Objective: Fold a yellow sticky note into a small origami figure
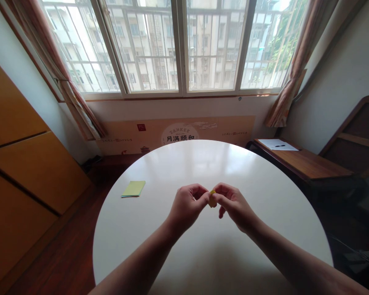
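Both hands, left and right, pinch a small yellow piece between closed fingertips. Keep grip tight, edges aligned. Pad lies far left.

Daylight floods through the window, overexposing it; glare sheens the table. Room sides are dim, edges bend, focus is sharp.

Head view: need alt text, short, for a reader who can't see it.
Two bare hands meet over a round white table, the left hand and right hand together pinching a small yellow piece between their fingertips. A pad of yellow-green sticky notes lies on the table to the left, and a barred window with curtains fills the wall behind.
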Demonstrator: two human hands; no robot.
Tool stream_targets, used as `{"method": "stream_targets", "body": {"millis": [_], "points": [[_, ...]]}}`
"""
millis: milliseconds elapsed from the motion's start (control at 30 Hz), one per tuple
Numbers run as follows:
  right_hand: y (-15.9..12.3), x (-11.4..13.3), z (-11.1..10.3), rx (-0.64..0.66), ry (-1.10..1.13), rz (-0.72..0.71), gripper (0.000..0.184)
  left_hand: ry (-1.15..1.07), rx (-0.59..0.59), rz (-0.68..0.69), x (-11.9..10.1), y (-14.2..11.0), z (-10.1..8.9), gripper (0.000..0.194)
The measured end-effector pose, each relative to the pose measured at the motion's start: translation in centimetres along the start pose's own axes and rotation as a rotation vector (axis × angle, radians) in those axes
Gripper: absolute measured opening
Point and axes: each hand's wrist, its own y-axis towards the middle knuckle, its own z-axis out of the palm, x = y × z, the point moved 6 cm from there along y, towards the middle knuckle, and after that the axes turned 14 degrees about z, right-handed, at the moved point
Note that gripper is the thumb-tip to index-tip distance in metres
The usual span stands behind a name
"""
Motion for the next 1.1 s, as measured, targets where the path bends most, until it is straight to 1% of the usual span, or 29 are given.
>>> {"method": "stream_targets", "body": {"millis": [133, 233, 400, 467, 567, 633, 667, 767, 833, 1100], "points": [[0.1, 0.0, -0.2, -0.058, -0.105, -0.023, 0.008, 0.137, 0.013, 0.07, -0.8, -0.1, 0.0, 0.019], [0.1, 0.1, -0.2, -0.065, -0.133, -0.019, 0.006, 0.136, 0.013, 0.068, -1.0, -0.1, 0.1, 0.018], [0.0, 0.2, -0.2, -0.038, -0.096, 0.026, 0.006, -0.001, -0.02, -0.02, -0.3, 0.0, -0.3, 0.016], [0.0, 0.2, -0.5, -0.051, -0.09, 0.041, 0.01, -0.072, -0.051, -0.061, 0.1, 0.3, -0.9, 0.018], [0.2, 0.1, -1.1, -0.086, -0.075, 0.047, 0.017, -0.178, -0.149, -0.104, 0.5, 0.8, -2.1, 0.02], [0.3, 0.1, -1.4, -0.095, -0.026, 0.041, 0.016, -0.232, -0.221, -0.126, 0.7, 1.1, -2.8, 0.021], [0.4, 0.1, -1.5, -0.095, 0.009, 0.034, 0.016, -0.25, -0.228, -0.139, 0.7, 1.1, -3.0, 0.021], [0.4, 0.2, -1.5, -0.085, 0.102, 0.014, 0.017, -0.279, -0.194, -0.174, 0.8, 1.1, -2.7, 0.022], [0.4, 0.1, -1.3, -0.066, 0.125, 0.002, 0.02, -0.291, -0.171, -0.181, 0.7, 1.0, -2.4, 0.022], [0.2, 0.2, -0.2, 0.038, 0.11, -0.032, 0.032, -0.304, -0.079, -0.207, 1.1, 0.7, -1.4, 0.021]]}}
